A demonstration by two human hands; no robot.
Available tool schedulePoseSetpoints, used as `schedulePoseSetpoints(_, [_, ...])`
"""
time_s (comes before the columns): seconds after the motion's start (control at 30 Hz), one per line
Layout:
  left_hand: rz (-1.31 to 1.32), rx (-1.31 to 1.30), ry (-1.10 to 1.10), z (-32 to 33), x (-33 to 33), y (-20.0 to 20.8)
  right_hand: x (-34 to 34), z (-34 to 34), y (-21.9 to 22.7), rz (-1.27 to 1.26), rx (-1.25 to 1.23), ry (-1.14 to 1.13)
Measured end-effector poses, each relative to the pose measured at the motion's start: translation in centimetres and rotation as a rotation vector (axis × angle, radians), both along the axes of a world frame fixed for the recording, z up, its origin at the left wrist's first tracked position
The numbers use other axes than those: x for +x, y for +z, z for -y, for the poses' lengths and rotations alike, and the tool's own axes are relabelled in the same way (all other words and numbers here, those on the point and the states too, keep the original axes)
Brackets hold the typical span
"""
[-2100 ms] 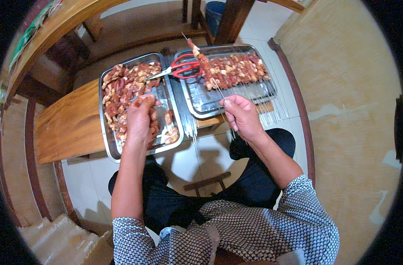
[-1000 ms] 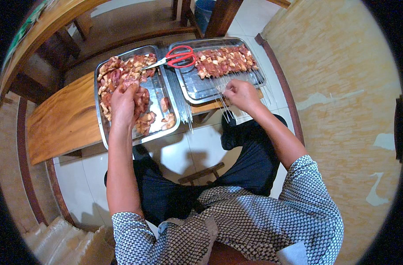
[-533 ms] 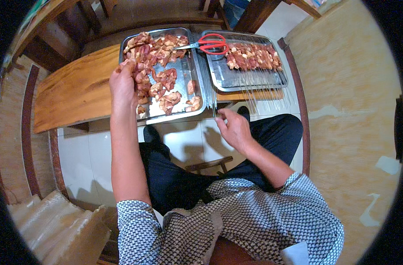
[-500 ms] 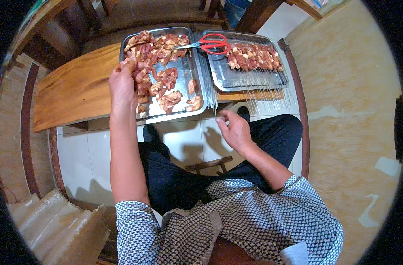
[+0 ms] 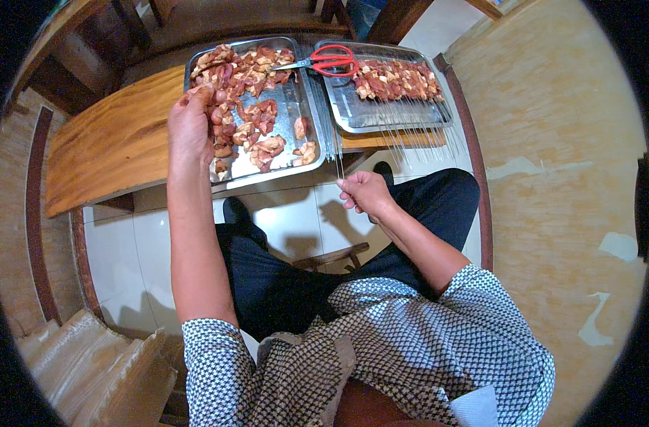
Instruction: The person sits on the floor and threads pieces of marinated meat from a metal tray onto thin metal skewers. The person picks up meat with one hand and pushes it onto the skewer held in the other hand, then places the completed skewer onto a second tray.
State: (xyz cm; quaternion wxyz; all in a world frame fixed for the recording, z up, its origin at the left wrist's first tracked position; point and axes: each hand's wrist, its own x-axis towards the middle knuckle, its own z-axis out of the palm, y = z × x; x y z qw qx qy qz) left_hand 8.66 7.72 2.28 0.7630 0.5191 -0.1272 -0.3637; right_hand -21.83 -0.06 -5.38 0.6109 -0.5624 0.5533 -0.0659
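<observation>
My left hand [image 5: 188,132] is at the left rim of a metal tray [image 5: 311,135], its fingers closed on a piece of raw meat [image 5: 217,92], partly hidden by the hand. More cut meat [image 5: 259,114] lies loose in this tray. My right hand [image 5: 368,193] pinches the near end of a thin metal skewer [image 5: 339,165], just in front of the gap between the trays. Other bare skewers [image 5: 328,132] lie along that gap. In the second tray [image 5: 347,107], several loaded meat skewers [image 5: 401,80] rest side by side, bare ends pointing toward me.
Red-handled scissors [image 5: 334,61] lie across the adjoining rims of both trays, blades over the left one. A wooden bench [image 5: 118,135] carries the trays. A wall [image 5: 552,142] stands on the right. Wooden furniture [image 5: 68,85] is at the far left, and crumpled sheeting [image 5: 97,363] at lower left.
My right hand has closed on a skewer's end and now pinches it. My left hand stays by the meat. The whole view has shifted slightly.
</observation>
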Motion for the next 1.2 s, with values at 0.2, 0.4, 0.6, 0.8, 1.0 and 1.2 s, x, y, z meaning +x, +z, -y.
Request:
schedulePoseSetpoints(0.2, [-0.057, -0.026, -0.046, 0.2, 0.2, -0.3, -1.1, -0.8, 1.8, -0.040, -0.159, 0.006])
schedulePoseSetpoints(0.4, [-0.046, -0.014, -0.034, 0.1, 0.1, 0.0, -3.1, -0.6, 1.4, -0.071, -0.396, 0.097])
schedulePoseSetpoints(0.6, [-0.048, 0.032, -0.076, 0.1, 0.9, -1.0, -4.4, -1.9, 2.8, -0.005, -0.441, 0.019])
schedulePoseSetpoints(0.8, [-0.064, 0.043, -0.068, 0.4, -0.7, 0.3, -9.1, -7.5, 6.7, 0.073, -0.362, -0.177])
schedulePoseSetpoints(1.0, [-0.061, 0.015, -0.088, 0.4, 0.2, -0.6, -14.0, -6.9, 15.0, -0.105, -1.009, -0.166])
schedulePoseSetpoints(1.2, [-0.057, -0.007, -0.104, 0.0, 0.6, -0.6, -15.2, -2.5, 27.3, 0.486, -1.313, -0.483])
